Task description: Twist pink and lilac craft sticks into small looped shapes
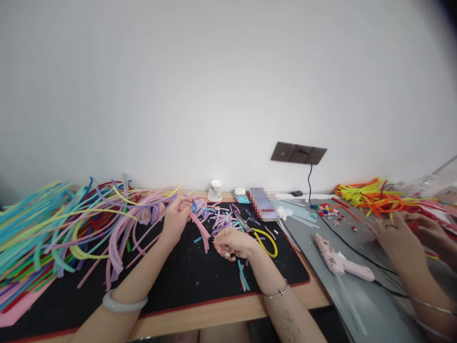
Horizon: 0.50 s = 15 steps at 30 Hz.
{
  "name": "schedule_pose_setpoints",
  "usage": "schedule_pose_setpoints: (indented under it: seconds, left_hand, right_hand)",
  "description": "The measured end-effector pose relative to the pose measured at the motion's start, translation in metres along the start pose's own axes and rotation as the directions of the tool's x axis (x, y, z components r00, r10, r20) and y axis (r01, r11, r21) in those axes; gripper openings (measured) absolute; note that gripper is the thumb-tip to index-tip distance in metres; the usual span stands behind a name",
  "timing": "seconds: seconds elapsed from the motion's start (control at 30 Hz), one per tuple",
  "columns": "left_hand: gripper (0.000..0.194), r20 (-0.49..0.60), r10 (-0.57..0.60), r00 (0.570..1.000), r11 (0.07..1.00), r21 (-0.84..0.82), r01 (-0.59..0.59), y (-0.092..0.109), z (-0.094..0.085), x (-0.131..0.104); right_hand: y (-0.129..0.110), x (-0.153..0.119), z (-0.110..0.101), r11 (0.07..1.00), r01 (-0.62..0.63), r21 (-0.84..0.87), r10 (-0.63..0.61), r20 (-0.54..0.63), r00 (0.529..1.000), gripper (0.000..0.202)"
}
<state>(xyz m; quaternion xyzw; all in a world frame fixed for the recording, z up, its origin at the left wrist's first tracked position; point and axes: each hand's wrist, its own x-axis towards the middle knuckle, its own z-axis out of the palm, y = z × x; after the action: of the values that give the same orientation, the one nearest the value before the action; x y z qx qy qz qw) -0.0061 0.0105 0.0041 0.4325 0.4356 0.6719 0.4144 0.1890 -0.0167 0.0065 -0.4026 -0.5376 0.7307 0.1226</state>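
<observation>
Over the black mat, my left hand [176, 216] is closed round the upper end of a few pink strips [200, 226], with a bit of blue at its fingertips. The strips hang down to the right from it. My right hand [232, 242] is at their lower end, its fingers pinched together; a small dark thing shows at the fingertips, too small to name. Behind my right hand lie scissors with yellow handles [273, 243] and many short cut pieces, mostly purple and pink [223, 219].
Long coloured fuzzy stems [82, 214] fill the left. A white cup [215, 189] and pixelated box [263, 205] stand behind. At right are a pink glue gun [339, 262], black cable [342, 245], small pompoms [325, 209], orange-yellow stems [374, 195] and another person's hands [400, 238].
</observation>
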Motion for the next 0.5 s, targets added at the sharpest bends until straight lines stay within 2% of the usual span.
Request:
schedule_pose_setpoints:
  seconds: [0.13, 0.2, 0.3, 0.4, 0.47, 0.5]
  left_hand:
    - [0.018, -0.022, -0.007, 1.0, 0.998, -0.059, 0.006, 0.001, -0.006, 0.004]
    - [0.021, -0.01, -0.048, 0.999, 0.995, -0.094, 0.046, 0.003, -0.009, 0.006]
    - [0.027, 0.069, -0.158, 0.985, 0.975, -0.148, 0.166, 0.007, -0.009, 0.004]
    - [0.032, 0.232, -0.259, 0.938, 0.945, -0.137, 0.295, 0.01, -0.004, -0.003]
    - [0.032, 0.353, -0.306, 0.884, 0.927, -0.102, 0.361, 0.01, 0.0, -0.009]
    - [0.031, 0.4, -0.319, 0.859, 0.923, -0.076, 0.378, 0.01, 0.003, -0.013]
  right_hand:
    - [-0.001, -0.01, -0.009, 0.995, 0.001, -0.099, 0.012, 0.122, 0.992, 0.028]
    - [-0.003, -0.017, -0.017, 0.997, 0.038, -0.071, -0.031, 0.098, 0.995, 0.03]
    - [-0.008, -0.024, -0.029, 0.976, 0.2, 0.088, -0.191, -0.106, 0.976, 0.038]
    - [-0.012, -0.022, -0.033, 0.889, 0.403, 0.219, -0.305, -0.375, 0.876, 0.035]
    - [-0.012, -0.017, -0.029, 0.862, 0.456, 0.223, -0.328, -0.442, 0.835, 0.029]
    - [-0.012, -0.014, -0.024, 0.869, 0.447, 0.211, -0.331, -0.423, 0.843, 0.028]
